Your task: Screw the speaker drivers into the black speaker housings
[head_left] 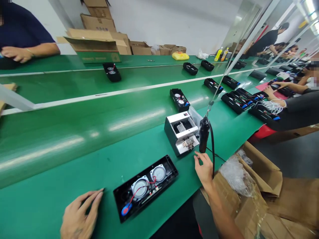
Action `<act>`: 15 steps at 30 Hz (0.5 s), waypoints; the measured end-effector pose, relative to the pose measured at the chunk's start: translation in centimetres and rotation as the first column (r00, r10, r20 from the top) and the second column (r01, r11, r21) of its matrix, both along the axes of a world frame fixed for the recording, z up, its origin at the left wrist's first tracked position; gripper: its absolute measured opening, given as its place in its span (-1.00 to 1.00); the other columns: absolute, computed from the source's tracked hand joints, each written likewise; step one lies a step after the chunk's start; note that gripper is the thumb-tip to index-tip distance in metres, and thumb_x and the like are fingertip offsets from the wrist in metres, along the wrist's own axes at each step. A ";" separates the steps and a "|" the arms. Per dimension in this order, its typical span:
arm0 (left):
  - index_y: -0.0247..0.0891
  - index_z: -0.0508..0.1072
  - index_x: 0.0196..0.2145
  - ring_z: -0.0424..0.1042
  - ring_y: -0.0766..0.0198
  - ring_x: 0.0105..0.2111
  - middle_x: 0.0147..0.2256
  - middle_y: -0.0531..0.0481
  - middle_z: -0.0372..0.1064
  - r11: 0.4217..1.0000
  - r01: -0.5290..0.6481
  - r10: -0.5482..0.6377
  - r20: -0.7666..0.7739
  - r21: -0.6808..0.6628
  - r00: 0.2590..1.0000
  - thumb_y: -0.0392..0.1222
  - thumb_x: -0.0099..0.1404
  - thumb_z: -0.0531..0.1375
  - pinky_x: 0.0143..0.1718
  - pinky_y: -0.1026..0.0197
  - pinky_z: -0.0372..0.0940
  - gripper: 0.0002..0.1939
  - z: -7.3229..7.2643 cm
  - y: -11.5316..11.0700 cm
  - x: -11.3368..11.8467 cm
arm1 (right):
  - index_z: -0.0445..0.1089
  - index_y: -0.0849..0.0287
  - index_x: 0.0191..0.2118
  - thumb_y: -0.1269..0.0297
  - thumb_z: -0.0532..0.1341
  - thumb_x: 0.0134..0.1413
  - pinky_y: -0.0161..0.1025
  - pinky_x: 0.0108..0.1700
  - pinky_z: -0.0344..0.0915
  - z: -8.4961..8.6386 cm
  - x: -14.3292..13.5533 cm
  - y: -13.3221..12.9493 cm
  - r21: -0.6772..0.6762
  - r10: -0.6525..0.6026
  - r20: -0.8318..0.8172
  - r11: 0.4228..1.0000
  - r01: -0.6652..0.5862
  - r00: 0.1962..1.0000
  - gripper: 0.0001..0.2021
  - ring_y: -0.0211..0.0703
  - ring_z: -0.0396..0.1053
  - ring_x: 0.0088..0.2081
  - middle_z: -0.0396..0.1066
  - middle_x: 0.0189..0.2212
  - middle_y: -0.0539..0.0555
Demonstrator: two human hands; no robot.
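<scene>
A long black speaker housing (171, 165) lies with its inner side up on the green mat, two round speakers (140, 188) and red wires showing inside. My left hand (81, 214) is beside its left end, thumb and fingers pinched together; a tiny dark bit shows at the tips, too small to name. Past the housing's right end, my right hand (204, 168) holds nothing I can see, fingers bent and slightly apart. It is close to the front of a screw feeder (183, 131) and just below a hanging black electric screwdriver (204, 134), apart from it.
Another open housing (179, 99) sits behind the feeder. Several more housings (234, 101) line the right, where a co-worker's hands (272, 91) are busy. Cardboard boxes (261, 166) with plastic wrap stand at lower right. A person (25, 36) sits across the conveyor (82, 122).
</scene>
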State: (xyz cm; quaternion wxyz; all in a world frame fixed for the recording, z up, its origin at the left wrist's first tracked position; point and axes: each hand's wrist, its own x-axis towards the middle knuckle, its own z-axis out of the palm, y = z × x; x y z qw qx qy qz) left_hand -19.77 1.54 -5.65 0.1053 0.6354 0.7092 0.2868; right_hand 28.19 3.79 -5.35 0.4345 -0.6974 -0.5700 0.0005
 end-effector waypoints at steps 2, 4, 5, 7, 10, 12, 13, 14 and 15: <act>0.02 0.66 -0.28 0.61 -0.12 -0.10 -0.18 -0.05 0.69 0.999 -0.020 0.022 0.045 -0.049 0.999 0.26 0.38 0.07 0.08 -0.25 0.51 -0.56 1.3 0.3 0.8 | 0.65 0.14 -0.04 0.12 0.22 0.43 -0.12 -0.11 0.57 -0.1 -1.1 -0.5 -0.076 0.136 -0.171 0.986 -0.150 0.976 -0.71 -0.02 0.62 -0.21 0.64 -0.16 0.18; -0.03 0.68 -0.21 0.62 -0.08 -0.03 -0.10 -0.05 0.69 0.993 0.021 -0.007 0.128 -0.115 0.992 0.29 0.40 0.08 0.12 -0.16 0.51 -0.52 2.3 1.1 1.6 | 0.64 0.15 -0.03 0.02 0.24 0.40 -0.16 -0.24 0.58 -0.1 -2.3 -1.3 -0.156 0.161 -0.374 0.960 -0.233 0.913 -0.66 -0.06 0.61 -0.36 0.65 -0.22 0.17; -0.05 0.69 -0.19 0.62 -0.06 0.01 -0.07 -0.05 0.69 0.988 0.053 -0.029 0.169 -0.145 0.985 0.31 0.39 0.09 0.16 -0.12 0.50 -0.49 2.8 1.6 2.1 | 0.64 0.18 -0.03 -0.04 0.25 0.39 -0.18 -0.33 0.56 0.0 -2.9 -1.7 -0.192 0.129 -0.470 0.951 -0.243 0.873 -0.61 -0.08 0.59 -0.45 0.64 -0.29 0.15; -0.07 0.70 -0.14 0.61 -0.05 0.06 -0.01 -0.06 0.68 0.971 0.133 -0.083 0.240 -0.199 0.967 0.39 0.35 0.10 0.23 -0.08 0.46 -0.42 3.5 2.8 3.2 | 0.61 0.25 0.05 -0.18 0.23 0.36 -0.23 -0.49 0.48 0.3 -3.8 -2.5 -0.239 0.057 -0.629 0.935 -0.262 0.775 -0.46 -0.10 0.54 -0.56 0.58 -0.45 0.10; -0.09 0.70 -0.04 0.58 -0.08 0.12 0.06 -0.09 0.65 0.909 0.279 -0.176 0.322 -0.310 0.930 0.49 0.33 0.06 0.26 -0.10 0.43 -0.29 4.2 4.5 5.0 | 0.37 0.29 0.36 -0.32 0.17 0.35 -0.27 -0.58 0.43 1.1 -5.1 -3.3 -0.263 0.052 -0.796 0.868 -0.422 0.603 -0.21 -0.07 0.55 -0.59 0.53 -0.52 0.03; -0.09 0.70 0.01 0.58 -0.08 0.13 0.10 -0.12 0.63 0.848 0.382 -0.241 0.374 -0.368 0.895 0.49 0.37 0.02 0.26 -0.11 0.42 -0.27 4.6 5.0 6.1 | 0.10 0.23 0.53 -0.34 0.18 0.33 -0.26 -0.57 0.47 1.7 -6.2 -3.5 -0.276 0.068 -0.851 0.786 -0.553 0.521 -0.09 -0.03 0.60 -0.56 0.55 -0.49 0.01; -0.09 0.70 0.02 0.58 -0.08 0.13 0.11 -0.13 0.63 0.823 0.416 -0.258 0.398 -0.386 0.881 0.47 0.39 0.00 0.27 -0.12 0.40 -0.27 4.7 5.0 6.6 | 0.00 0.20 0.56 -0.34 0.20 0.31 -0.23 -0.54 0.51 2.0 -6.8 -3.5 -0.284 0.072 -0.862 0.752 -0.595 0.502 -0.04 0.00 0.62 -0.53 0.56 -0.47 0.01; -0.10 0.69 0.02 0.57 -0.08 0.13 0.12 -0.14 0.62 0.810 0.431 -0.259 0.417 -0.396 0.871 0.46 0.40 -0.01 0.29 -0.13 0.38 -0.27 4.8 4.8 7.0 | -0.06 0.18 0.58 -0.33 0.21 0.30 -0.20 -0.52 0.54 2.1 -7.4 -3.5 -0.290 0.078 -0.865 0.728 -0.621 0.496 -0.02 0.03 0.64 -0.50 0.57 -0.46 0.00; -0.10 0.69 0.03 0.56 -0.09 0.15 0.12 -0.14 0.62 0.809 0.432 -0.250 0.432 -0.399 0.867 0.45 0.41 -0.01 0.31 -0.13 0.35 -0.27 4.9 4.4 7.3 | -0.07 0.18 0.59 -0.31 0.23 0.30 -0.16 -0.48 0.58 2.2 -8.0 -3.5 -0.295 0.088 -0.861 0.715 -0.634 0.500 -0.01 0.06 0.65 -0.48 0.57 -0.46 0.01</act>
